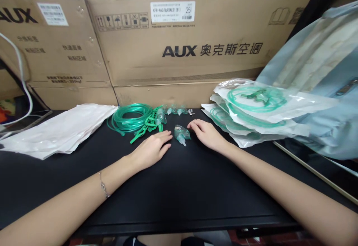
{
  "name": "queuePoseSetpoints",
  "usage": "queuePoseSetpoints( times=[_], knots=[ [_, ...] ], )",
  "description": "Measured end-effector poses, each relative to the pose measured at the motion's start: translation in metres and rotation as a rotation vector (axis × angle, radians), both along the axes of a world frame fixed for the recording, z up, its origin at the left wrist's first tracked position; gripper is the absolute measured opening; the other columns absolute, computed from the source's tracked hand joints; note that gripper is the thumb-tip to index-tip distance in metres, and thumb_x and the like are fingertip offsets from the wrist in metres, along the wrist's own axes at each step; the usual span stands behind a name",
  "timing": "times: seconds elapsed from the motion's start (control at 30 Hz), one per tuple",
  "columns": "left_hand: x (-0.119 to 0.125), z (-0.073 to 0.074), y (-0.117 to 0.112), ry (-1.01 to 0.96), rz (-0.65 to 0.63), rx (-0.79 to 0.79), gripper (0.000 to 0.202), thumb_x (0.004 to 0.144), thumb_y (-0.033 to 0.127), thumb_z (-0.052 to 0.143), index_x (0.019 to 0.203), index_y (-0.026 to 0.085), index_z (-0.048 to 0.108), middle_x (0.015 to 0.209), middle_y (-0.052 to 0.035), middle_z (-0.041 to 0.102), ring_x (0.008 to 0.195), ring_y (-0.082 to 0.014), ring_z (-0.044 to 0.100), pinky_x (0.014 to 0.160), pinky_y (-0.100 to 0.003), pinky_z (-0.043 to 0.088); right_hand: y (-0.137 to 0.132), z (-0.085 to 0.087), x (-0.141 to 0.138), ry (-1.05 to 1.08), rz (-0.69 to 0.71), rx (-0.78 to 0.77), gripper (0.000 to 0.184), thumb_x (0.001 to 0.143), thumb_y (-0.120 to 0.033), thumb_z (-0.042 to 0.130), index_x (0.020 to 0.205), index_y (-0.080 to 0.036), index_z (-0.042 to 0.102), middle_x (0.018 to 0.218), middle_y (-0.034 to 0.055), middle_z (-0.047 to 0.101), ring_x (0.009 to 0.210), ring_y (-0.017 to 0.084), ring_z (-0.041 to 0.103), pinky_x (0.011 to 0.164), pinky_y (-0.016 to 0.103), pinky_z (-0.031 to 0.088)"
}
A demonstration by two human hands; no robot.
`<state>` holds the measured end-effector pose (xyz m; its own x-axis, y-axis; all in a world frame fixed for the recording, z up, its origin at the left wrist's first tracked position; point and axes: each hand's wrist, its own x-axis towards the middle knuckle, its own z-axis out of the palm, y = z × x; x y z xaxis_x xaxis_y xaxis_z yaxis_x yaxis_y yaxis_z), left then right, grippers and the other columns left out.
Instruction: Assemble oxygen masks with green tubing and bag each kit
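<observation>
A small clear green mask piece (181, 134) lies on the black table (179, 194) between my two hands. My left hand (152, 150) rests palm down just left of it, fingers stretched flat and empty. My right hand (205, 133) lies flat to the right of the piece, fingers loosely extended and touching nothing. Behind my left hand sits a coil of green tubing (131, 118) with green straps and connectors (148, 126). A few small clear green parts (175, 109) lie in a row near the table's back edge.
A stack of empty white plastic bags (60, 130) lies at the left. Sealed bags holding green tubing (251, 108) are piled at the right, beside a large pale blue bag (324, 74). Big cardboard boxes (181, 41) stand behind the table.
</observation>
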<state>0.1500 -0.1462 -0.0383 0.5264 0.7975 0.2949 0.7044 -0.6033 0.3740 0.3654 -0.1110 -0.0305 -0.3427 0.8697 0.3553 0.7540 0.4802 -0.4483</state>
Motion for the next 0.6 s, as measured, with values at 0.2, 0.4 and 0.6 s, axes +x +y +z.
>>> queuePoseSetpoints(
  times=[0.2,0.4,0.6],
  knots=[
    [-0.014,-0.003,-0.002,0.214,-0.165,-0.093,0.058,0.088,0.047,0.033,0.137,0.017,0.028,0.144,-0.0074,0.022,0.134,-0.0196,0.017,0.111,-0.039,0.015,-0.018,-0.011,0.035,-0.311,0.306,-0.112,0.057,0.090,-0.044,0.030,0.140,-0.019,0.023,0.146,0.0085,0.022,0.135,0.024,0.013,0.109,0.051,0.010],
    [-0.015,-0.002,-0.003,0.268,-0.162,-0.106,0.060,0.089,0.049,0.028,0.139,0.016,0.021,0.146,-0.0077,0.016,0.135,-0.0192,0.013,0.111,-0.038,0.011,-0.018,-0.007,0.038,-0.367,0.408,-0.156,0.056,0.090,-0.047,0.029,0.140,-0.024,0.020,0.147,0.0037,0.017,0.135,0.023,0.013,0.109,0.051,0.007],
    [-0.015,-0.003,-0.002,0.236,-0.165,-0.101,0.061,0.088,0.050,0.029,0.139,0.016,0.024,0.146,-0.0081,0.018,0.135,-0.0184,0.014,0.110,-0.036,0.013,-0.017,-0.008,0.035,-0.341,0.393,-0.143,0.055,0.090,-0.047,0.030,0.140,-0.027,0.018,0.146,0.0029,0.019,0.135,0.023,0.013,0.109,0.052,0.009]
  ],
)
